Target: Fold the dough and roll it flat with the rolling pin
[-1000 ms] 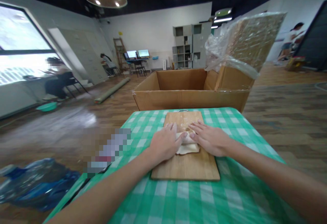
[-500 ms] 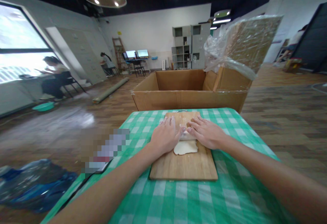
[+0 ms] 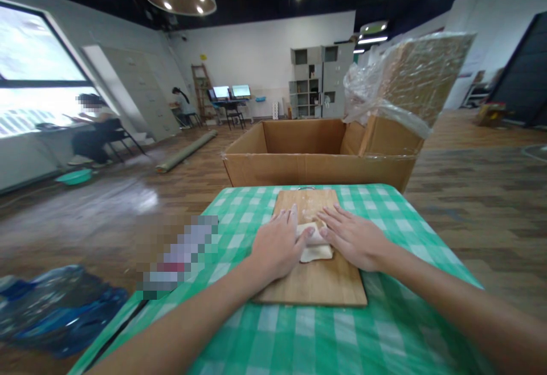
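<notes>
A pale piece of dough (image 3: 316, 252) lies on a wooden cutting board (image 3: 316, 286) on a green-and-white checked tablecloth (image 3: 342, 335). My left hand (image 3: 277, 244) lies palm down on the dough's left side, fingers stretched forward. My right hand (image 3: 352, 238) lies flat on its right side, fingers pointing left and forward. Between the two hands a thicker pale roll (image 3: 311, 231) shows; I cannot tell whether it is folded dough or a small rolling pin. Both hands press down with flat fingers.
An open cardboard box (image 3: 316, 164) stands just beyond the table's far edge, with a plastic-wrapped slab (image 3: 419, 73) leaning at its right. A blurred-out object (image 3: 179, 255) lies at the table's left edge. Blue plastic bags (image 3: 55, 306) lie on the floor left. A person (image 3: 94, 130) sits far left.
My hands slid forward over the board half a second ago, leaving flat dough showing behind them, and have now drawn back toward me over the dough.
</notes>
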The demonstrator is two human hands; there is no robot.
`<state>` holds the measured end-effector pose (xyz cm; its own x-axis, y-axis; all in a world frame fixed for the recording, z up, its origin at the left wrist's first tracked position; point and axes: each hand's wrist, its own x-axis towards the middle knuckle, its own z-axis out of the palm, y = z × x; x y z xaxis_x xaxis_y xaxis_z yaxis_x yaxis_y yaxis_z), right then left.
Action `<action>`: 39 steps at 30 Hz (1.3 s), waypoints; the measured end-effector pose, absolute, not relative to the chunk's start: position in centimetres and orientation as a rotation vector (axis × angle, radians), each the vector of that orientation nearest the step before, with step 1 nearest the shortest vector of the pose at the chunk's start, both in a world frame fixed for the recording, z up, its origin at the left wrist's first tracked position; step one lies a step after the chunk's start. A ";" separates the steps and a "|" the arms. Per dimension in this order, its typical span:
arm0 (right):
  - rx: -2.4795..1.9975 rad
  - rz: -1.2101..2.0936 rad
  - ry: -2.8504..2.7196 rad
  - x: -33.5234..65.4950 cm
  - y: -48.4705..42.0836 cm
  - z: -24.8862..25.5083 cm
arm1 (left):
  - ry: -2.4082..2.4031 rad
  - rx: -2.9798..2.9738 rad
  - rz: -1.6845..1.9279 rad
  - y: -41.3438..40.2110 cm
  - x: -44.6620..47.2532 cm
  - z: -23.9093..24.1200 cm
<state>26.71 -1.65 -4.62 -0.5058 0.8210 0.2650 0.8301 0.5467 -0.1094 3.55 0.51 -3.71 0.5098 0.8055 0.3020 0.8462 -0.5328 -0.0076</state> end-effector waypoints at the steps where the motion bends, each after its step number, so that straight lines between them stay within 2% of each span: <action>1: -1.331 -0.072 -2.546 26.9 -0.4 -4.8 | -1.439 -2.575 -0.404 1.4 3.9 -3.7; 7: -1.266 -0.223 -2.688 28.1 5.8 -5.7 | -1.447 -2.542 -0.351 6.6 5.0 -3.4; 15: -1.386 -0.227 -2.629 27.8 7.9 -5.0 | -1.311 -2.687 -0.200 9.6 4.7 -3.5; 21: -1.429 -0.265 -2.607 27.1 6.3 -4.0 | -1.254 -2.653 -0.228 8.3 4.7 -2.9; 24: -1.436 -0.269 -2.596 26.5 3.2 -3.7 | -1.225 -2.576 -0.370 6.1 4.3 -3.1; 27: -1.488 -0.172 -2.416 25.9 -0.5 -3.5 | -1.216 -2.522 -0.512 3.8 3.6 -4.0; 31: -1.423 -0.113 -2.438 25.8 -3.6 -3.4 | -1.201 -2.554 -0.518 2.5 3.0 -4.7; 39: -1.440 -0.122 -2.473 27.1 1.8 -4.2 | -1.238 -2.635 -0.365 6.0 4.5 -3.2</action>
